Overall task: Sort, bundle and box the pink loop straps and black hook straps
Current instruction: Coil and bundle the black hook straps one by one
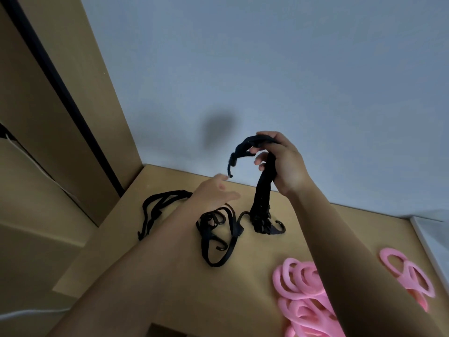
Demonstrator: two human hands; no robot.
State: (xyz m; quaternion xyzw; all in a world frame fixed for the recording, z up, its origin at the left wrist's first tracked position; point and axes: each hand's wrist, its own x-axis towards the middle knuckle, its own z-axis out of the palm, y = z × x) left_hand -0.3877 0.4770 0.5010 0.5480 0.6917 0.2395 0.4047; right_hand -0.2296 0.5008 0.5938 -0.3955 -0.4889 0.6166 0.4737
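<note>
- My left arm comes up from 7 o'clock, and the left hand [215, 194] at its end is flat with straight fingers, holding nothing. It is stretched toward the hook dangling just beyond my fingertips, I judge so as to catch that loose tail and fold it in.
- At 5 o'clock, close to me, the pink loop straps [301, 285] lie heaped on the table [250, 285], with a smaller pink group [410, 278] out at 4 o'clock. They are kept well apart from the black ones, so the colours stay sorted.
- My right hand [283, 166], just right of centre, has its fingers curled round the bundle of black hook straps [263, 190]. I hold it upright so the straps hang straight, with the lower hooks resting on the table, while the top end arcs over my fingers toward 9 o'clock.
- Loose black hook straps [218, 237] lie tangled just below my left hand, and another strand [155, 210] lies at 8 o'clock, not yet gathered.
- No strap looks boxed yet; bundling the black ones seems to be the step in hand.
</note>
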